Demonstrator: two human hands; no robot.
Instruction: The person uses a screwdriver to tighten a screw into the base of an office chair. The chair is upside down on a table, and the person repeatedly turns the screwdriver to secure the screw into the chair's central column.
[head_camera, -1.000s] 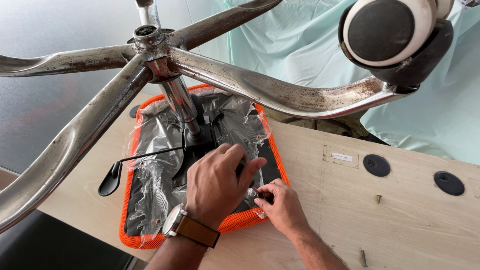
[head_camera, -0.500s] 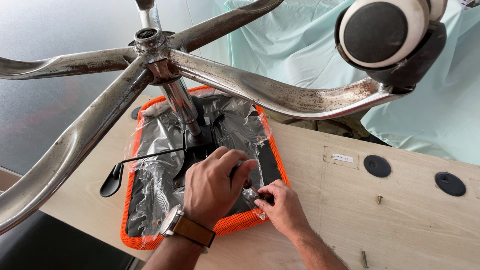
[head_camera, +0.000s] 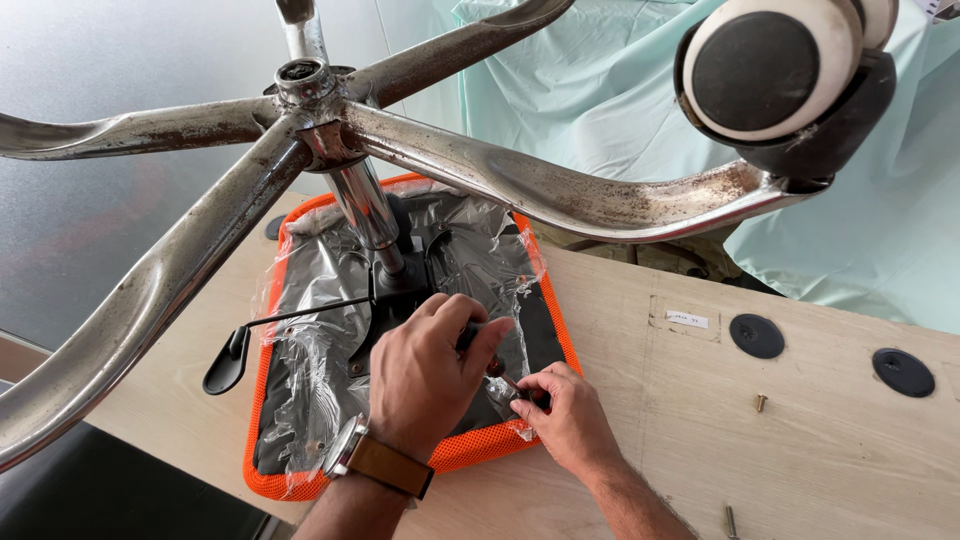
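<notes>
We've got our left hand (head_camera: 425, 385) wrapped round a dark tool handle (head_camera: 470, 333) over the upturned chair seat (head_camera: 300, 400) (still plastic-wrapped), while our right hand (head_camera: 565, 420) pinches a small screw (head_camera: 522, 395) just beside it.

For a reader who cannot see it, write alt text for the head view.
Two hands, left hand and right hand, work a small tool at the underside of an upturned office chair seat with orange edging, lying on a wooden table. Its rusty chrome base and a caster wheel loom overhead.
</notes>
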